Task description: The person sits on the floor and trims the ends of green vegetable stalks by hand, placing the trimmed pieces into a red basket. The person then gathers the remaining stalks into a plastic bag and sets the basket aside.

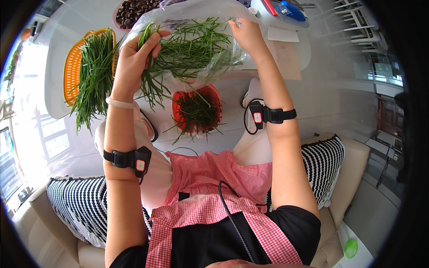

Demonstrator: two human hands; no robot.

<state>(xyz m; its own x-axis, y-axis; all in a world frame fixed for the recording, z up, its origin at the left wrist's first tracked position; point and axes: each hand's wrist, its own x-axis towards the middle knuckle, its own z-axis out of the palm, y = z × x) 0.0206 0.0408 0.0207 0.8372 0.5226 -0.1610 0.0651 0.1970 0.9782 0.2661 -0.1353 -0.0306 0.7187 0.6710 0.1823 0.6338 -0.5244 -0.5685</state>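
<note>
My left hand (139,55) grips a small bunch of garlic chives (146,37), whose lower ends hang past the table edge. Loose chives (197,43) lie spread on a clear plastic bag (187,9) in front of me. At the right side of that pile is my right hand (248,37), fingers bent; whether a thin stalk is pinched at its fingertips is unclear. To the left, an orange perforated basket (71,72) carries a thick bundle of chives (95,67). Below the table edge, a red container (214,95) on the floor holds chive scraps (197,110).
A bowl of dark brown nut-like pieces (132,13) stands at the back left of the table (55,80). Back right are a lidded box (261,10), a blue object (292,11) and white paper (283,33). Striped cushions (323,167) rest on the sofa (355,150) behind me.
</note>
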